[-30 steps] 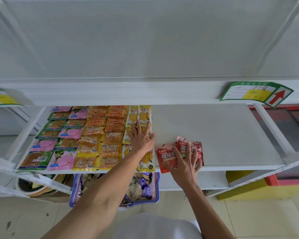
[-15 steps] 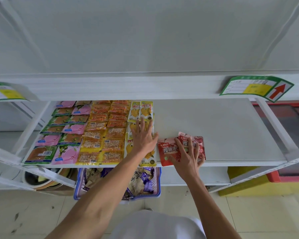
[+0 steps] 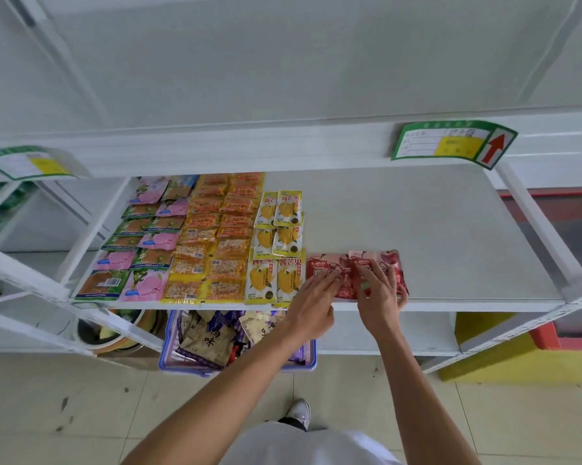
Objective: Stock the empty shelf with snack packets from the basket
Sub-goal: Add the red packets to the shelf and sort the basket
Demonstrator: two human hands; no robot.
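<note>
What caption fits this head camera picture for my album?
Left hand and right hand touch red packets on the shelf, beside yellow packets, above the basket.

Glossy red packets, matt shelf

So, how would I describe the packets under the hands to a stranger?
Find the white shelf whose left half holds rows of snack packets. At the right end of those rows, by the front edge, lie two overlapping packets beside the yellow mango packets. Only these are red.
</note>
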